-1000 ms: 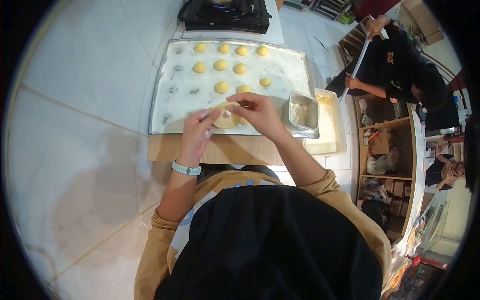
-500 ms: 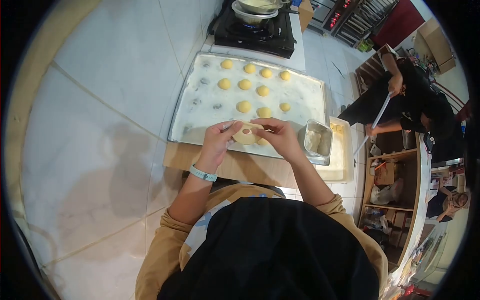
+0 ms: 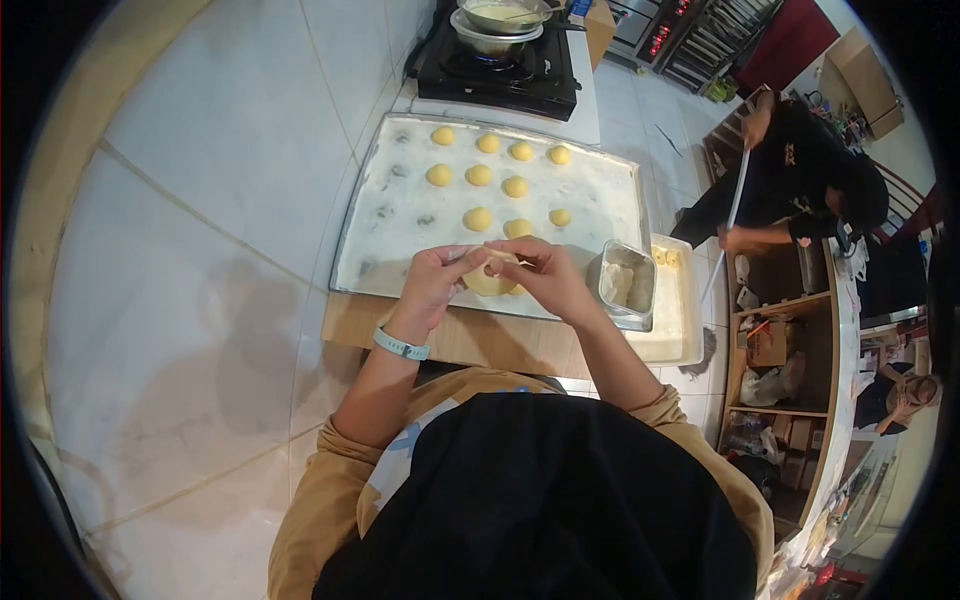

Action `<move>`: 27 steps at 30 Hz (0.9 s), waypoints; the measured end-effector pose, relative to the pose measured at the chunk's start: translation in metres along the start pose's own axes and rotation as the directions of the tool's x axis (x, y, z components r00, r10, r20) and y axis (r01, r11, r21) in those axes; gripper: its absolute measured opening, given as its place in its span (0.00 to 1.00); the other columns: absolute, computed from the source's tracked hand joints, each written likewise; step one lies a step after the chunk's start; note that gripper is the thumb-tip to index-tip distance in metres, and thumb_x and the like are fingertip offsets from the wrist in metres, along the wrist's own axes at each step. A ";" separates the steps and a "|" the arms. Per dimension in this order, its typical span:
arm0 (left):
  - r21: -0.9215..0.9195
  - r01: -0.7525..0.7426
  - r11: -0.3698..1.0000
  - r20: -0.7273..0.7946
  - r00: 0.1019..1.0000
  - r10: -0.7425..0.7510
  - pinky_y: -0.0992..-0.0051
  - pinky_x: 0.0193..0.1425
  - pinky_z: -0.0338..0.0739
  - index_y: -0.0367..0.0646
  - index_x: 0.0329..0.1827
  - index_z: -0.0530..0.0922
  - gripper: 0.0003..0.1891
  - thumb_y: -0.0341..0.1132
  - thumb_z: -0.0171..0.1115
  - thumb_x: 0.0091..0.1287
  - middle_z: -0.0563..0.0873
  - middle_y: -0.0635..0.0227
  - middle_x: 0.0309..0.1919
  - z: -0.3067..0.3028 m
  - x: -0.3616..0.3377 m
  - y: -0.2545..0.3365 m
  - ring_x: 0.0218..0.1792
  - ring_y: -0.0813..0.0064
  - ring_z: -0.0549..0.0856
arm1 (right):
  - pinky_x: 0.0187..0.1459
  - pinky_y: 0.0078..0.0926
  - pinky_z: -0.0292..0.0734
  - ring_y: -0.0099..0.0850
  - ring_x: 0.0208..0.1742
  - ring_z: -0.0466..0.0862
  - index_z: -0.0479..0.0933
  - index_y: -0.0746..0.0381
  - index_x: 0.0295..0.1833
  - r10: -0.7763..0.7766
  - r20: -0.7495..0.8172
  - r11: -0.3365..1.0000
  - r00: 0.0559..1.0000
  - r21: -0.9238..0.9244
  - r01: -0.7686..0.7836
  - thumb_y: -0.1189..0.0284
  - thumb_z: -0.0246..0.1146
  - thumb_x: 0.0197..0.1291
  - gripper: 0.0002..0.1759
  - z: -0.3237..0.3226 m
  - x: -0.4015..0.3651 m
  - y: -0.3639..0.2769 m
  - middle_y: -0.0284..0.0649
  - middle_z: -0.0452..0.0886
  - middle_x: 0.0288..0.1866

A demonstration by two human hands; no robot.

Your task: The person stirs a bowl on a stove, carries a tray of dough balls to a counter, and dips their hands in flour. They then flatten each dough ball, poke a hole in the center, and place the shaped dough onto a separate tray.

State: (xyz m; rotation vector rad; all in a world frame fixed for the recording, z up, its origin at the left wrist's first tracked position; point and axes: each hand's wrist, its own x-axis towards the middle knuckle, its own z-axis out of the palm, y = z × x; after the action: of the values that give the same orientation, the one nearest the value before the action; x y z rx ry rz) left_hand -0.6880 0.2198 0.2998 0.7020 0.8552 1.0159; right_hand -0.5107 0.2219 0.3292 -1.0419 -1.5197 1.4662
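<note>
A flat round of pale yellow dough (image 3: 487, 283) with an opening in its middle is held between both hands above the front edge of the tray. My left hand (image 3: 436, 280) grips its left side, thumb pointing inward. From the other side my right hand (image 3: 548, 281) pinches the dough near the opening, fingertips close to the left thumb. Beneath is a large whitish, greased-looking baking tray (image 3: 385, 245), where several dough balls (image 3: 478, 176) sit in loose rows. Part of a ball shows just under the hands.
A square metal tin (image 3: 643, 292) with pale paste stands at the tray's right corner, beside a cream tub (image 3: 682, 325). Behind the tray, a black gas stove (image 3: 480, 88) carries pans. At right, a person (image 3: 790, 180) holds a long pole near wooden shelves (image 3: 785, 350).
My fingers have come closer together over the dough's opening, partly covering it. The person at right has bent lower with the pole, and the view has shifted slightly.
</note>
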 end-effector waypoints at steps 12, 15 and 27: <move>-0.034 0.067 0.997 -0.067 0.995 -0.069 0.81 0.37 0.76 0.32 0.41 0.79 0.16 0.37 0.66 0.56 0.83 0.65 0.33 0.001 0.002 -0.008 0.33 0.79 0.82 | 0.43 0.17 0.73 0.21 0.40 0.79 0.76 0.68 0.48 0.074 0.004 0.995 0.997 0.062 -0.074 0.77 0.61 0.56 0.14 -0.010 -0.004 0.006 0.38 0.81 0.38; 0.032 0.123 0.992 0.036 0.992 -0.124 0.81 0.35 0.76 0.33 0.39 0.79 0.15 0.36 0.67 0.56 0.83 0.66 0.32 -0.003 0.006 -0.007 0.31 0.79 0.82 | 0.43 0.17 0.73 0.21 0.38 0.79 0.76 0.68 0.49 0.092 -0.034 0.993 0.995 0.075 -0.089 0.77 0.62 0.55 0.14 -0.009 -0.003 0.005 0.37 0.82 0.37; 0.123 0.134 0.983 0.025 0.990 -0.138 0.83 0.31 0.74 0.31 0.39 0.79 0.15 0.37 0.65 0.58 0.83 0.66 0.30 0.013 -0.001 0.000 0.29 0.81 0.82 | 0.40 0.17 0.73 0.20 0.38 0.79 0.75 0.69 0.51 0.087 -0.057 0.994 0.995 -0.058 -0.090 0.73 0.64 0.53 0.19 -0.012 -0.010 0.011 0.36 0.82 0.36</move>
State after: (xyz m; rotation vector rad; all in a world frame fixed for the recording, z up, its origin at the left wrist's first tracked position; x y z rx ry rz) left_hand -0.6775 0.2178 0.3067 0.7507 0.9285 0.8330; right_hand -0.4951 0.2177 0.3189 -1.1891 -1.5049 1.4475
